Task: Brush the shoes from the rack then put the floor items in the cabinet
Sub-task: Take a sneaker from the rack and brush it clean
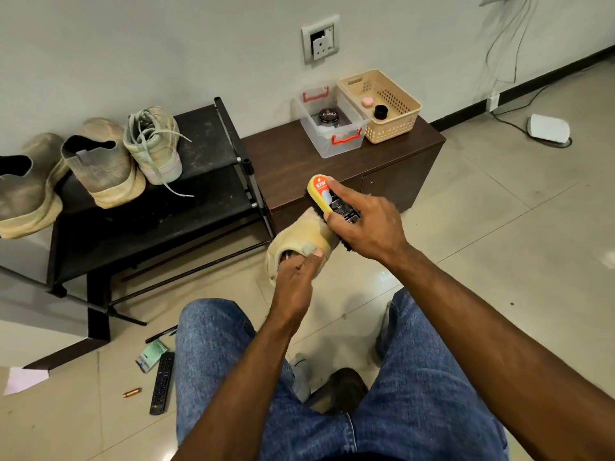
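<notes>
- Shoe [306,241] sits just right of frame centre, off the rack [159,207], held in the air in front of the cabinet [349,168]. Tan fabric upper, fuzzy nap, soft thick sole. Looks light, and it likely gives under pressure.
- Left hand [296,277] is clamped on the shoe at the collar, fingers inside the opening, thumb on top. Good hold: it stiffens the soft upper from within.
- Right hand [362,221] is wrapped around the brush [332,204], index finger stretched along its yellow back. Hard plastic body, dark bristles pressed onto the shoe's toe end.
- Judgement: nap holds dust, so firm short strokes; the inside hand must push back or the upper collapses.
- Three more shoes on the rack at 9–10 o'clock: two grey-tan knit slip-ons [100,168], dusty, and one pale lace-up sneaker [156,144] with loose laces trailing.
- Floor items at 7 o'clock: remote [162,382], pen [161,334], small green packet [150,356], copper-coloured tube [132,392]. All small, rigid, easy pinches; the tube will roll.
</notes>
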